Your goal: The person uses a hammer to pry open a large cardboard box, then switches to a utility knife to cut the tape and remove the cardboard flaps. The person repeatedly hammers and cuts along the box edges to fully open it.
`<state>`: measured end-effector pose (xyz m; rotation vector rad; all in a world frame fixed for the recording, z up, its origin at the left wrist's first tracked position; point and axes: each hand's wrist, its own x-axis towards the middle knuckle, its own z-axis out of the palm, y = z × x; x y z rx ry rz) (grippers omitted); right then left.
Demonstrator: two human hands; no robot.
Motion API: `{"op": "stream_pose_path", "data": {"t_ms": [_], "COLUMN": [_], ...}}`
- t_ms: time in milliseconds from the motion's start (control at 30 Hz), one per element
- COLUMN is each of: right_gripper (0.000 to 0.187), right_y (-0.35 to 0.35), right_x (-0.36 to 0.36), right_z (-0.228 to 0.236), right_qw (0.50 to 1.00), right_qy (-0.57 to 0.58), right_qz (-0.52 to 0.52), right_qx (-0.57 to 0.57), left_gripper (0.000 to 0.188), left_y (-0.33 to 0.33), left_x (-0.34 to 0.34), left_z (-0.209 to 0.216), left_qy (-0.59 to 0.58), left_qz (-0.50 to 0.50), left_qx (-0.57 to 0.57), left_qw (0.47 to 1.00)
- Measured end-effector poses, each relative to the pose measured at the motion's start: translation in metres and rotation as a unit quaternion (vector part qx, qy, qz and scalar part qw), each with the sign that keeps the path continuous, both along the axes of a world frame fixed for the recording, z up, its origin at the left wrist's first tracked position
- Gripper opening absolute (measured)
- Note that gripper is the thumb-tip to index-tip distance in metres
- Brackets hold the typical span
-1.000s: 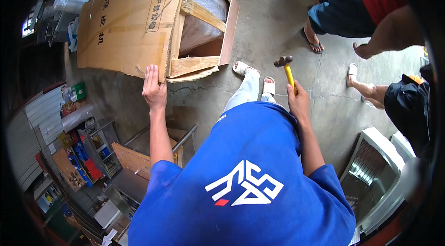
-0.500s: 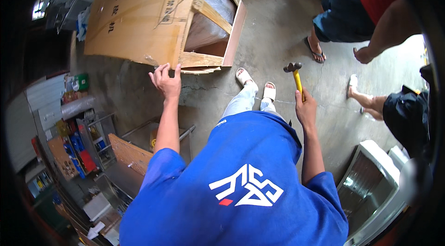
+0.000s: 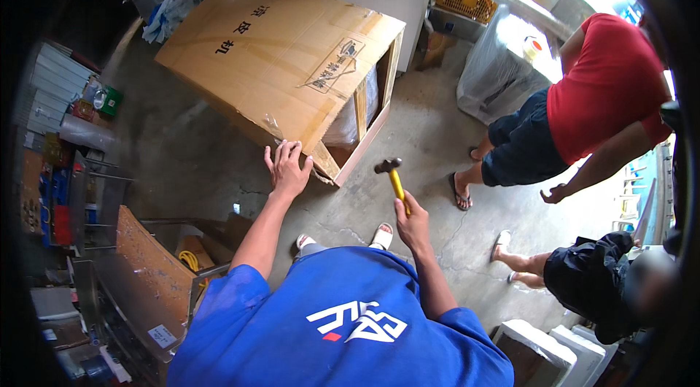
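Note:
My left hand (image 3: 290, 170) lies with spread fingers on the near corner of a large cardboard-covered crate (image 3: 255, 59). The crate has a wooden frame; a timber strut (image 3: 361, 111) crosses its open end, and plastic-wrapped contents (image 3: 341, 128) show behind it. In my right hand (image 3: 413, 222) is a hammer with a yellow handle (image 3: 396, 184) and a dark metal head (image 3: 388, 166). My fingers wrap round the lower handle, and the head points up, apart from the crate.
A person in a red shirt (image 3: 601, 88) stands at the right, another in dark clothes (image 3: 590, 270) nearer. Behind them is a plastic-wrapped unit (image 3: 503, 59). A metal frame with a brown board (image 3: 149, 263) stands at my left. White-edged panels (image 3: 543, 347) stand at the lower right.
The view has shifted, so the crate sits lower and more of its top shows. My left hand stays at its corner. The hammer is nearer the crate in view. The red-shirted person shows more fully.

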<state>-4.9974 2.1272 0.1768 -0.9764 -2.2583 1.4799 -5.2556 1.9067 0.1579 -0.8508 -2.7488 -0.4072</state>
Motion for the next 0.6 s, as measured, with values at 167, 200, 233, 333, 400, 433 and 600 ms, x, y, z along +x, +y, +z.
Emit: {"op": "stream_pose_path", "data": {"t_ms": [167, 200, 233, 333, 400, 433, 600], "right_gripper": [0.035, 0.035, 0.035, 0.033, 0.031, 0.029, 0.036], "right_y": [-0.049, -0.059, -0.069, -0.104, -0.109, -0.125, -0.096], "right_x": [-0.089, -0.103, -0.119, -0.153, -0.174, -0.179, -0.178], "right_z": [0.037, 0.046, 0.055, 0.056, 0.037, 0.049, 0.012], "right_qw": [0.988, 0.982, 0.973, 0.95, 0.94, 0.94, 0.93], "right_qy": [0.04, 0.011, -0.015, -0.086, -0.126, -0.153, -0.043], "right_qz": [0.11, 0.129, 0.152, 0.176, 0.191, 0.181, 0.218], "right_qx": [0.101, 0.137, 0.174, 0.242, 0.253, 0.245, 0.294], "left_gripper": [0.052, 0.051, 0.05, 0.04, 0.026, 0.02, 0.009], "left_y": [-0.027, -0.04, -0.057, -0.139, -0.195, -0.223, -0.351], "left_x": [-0.011, -0.006, 0.0, 0.039, 0.067, 0.081, 0.137], "left_z": [0.021, 0.024, 0.03, 0.038, 0.032, 0.026, 0.053], "left_qy": [-0.083, -0.075, -0.064, -0.114, -0.157, -0.177, -0.032], "left_qz": [-0.1, -0.107, -0.111, -0.06, -0.011, 0.028, 0.196], "left_qx": [0.075, 0.094, 0.113, 0.198, 0.272, 0.312, 0.316], "left_qw": [0.989, 0.987, 0.985, 0.972, 0.949, 0.933, 0.928]}}
